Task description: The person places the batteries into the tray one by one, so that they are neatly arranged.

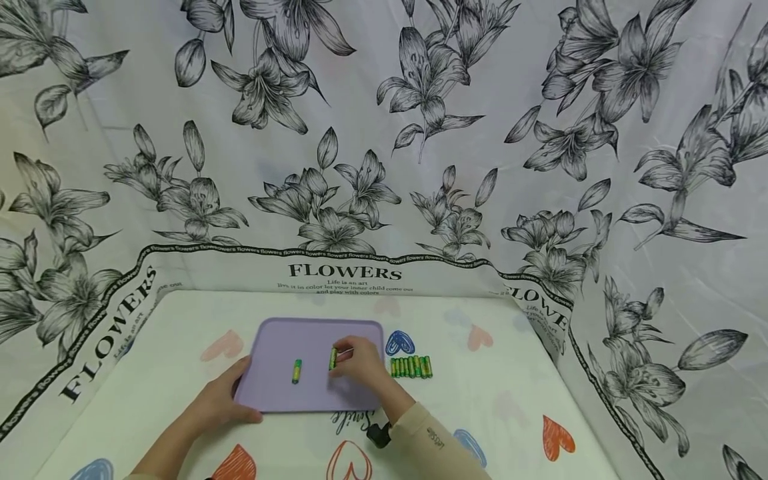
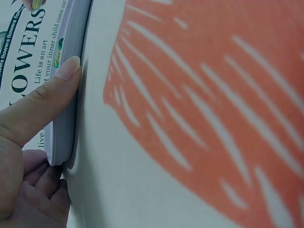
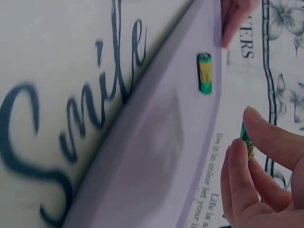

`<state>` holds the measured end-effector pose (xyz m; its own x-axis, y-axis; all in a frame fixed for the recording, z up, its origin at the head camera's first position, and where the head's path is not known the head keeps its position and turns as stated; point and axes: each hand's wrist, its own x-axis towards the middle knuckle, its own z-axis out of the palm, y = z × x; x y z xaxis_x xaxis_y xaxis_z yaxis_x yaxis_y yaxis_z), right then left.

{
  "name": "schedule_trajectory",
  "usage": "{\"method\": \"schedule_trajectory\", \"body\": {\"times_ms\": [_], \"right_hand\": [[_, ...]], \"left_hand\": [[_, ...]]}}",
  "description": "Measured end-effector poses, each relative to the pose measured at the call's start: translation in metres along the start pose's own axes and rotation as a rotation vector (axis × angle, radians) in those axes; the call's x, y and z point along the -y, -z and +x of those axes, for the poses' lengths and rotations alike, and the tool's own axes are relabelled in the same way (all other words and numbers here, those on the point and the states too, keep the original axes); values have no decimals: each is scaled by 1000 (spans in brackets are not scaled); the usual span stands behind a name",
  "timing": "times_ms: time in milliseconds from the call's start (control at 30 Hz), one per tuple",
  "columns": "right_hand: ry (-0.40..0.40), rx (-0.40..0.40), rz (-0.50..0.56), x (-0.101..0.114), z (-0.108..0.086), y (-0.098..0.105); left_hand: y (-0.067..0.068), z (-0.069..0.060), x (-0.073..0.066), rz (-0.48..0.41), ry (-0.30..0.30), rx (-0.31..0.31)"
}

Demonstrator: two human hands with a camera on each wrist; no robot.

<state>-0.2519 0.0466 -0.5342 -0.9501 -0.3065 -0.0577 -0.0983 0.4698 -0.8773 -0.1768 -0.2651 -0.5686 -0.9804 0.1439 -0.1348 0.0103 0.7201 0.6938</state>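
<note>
Barely begun, I'd judge

On the white surface point(image 1: 480, 383) lies a purple tray point(image 1: 270, 347), its corner held in the left hand point(image 1: 219, 399). Presumably left to load: the battery row point(image 1: 411, 367) outside, right. Inside lies one lone battery point(image 1: 297, 372); over the tray, the right hand's point(image 1: 361, 365) grip pinches a second battery point(image 1: 333, 360).

Left hand point(image 2: 19, 128) grips the pale tray point(image 2: 69, 118), thumb against its side, fingers bent at the near corner. A green battery point(image 2: 58, 53) (partly hidden) shows beyond the thumb tip. Orange heart print point(image 2: 204, 99) marks the white cloth point(image 2: 114, 175) alongside.
</note>
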Motion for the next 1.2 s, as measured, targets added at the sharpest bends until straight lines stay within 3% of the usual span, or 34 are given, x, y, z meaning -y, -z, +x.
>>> {"method": "schedule_trajectory", "body": {"times_ms": [300,533,1000,1200], "right_hand": [[-15,4,17,4,10,-40],[-29,4,2,9,16,-58],[-29,2,-176,11,16,-71],[-28,9,-169,10,17,-70]], "left_hand": [[0,2,-1,-3,20,9],[2,1,-3,7,8,-2],[2,-2,-6,-8,-2,-7],[1,-2,-5,-16,-2,-5]]}}
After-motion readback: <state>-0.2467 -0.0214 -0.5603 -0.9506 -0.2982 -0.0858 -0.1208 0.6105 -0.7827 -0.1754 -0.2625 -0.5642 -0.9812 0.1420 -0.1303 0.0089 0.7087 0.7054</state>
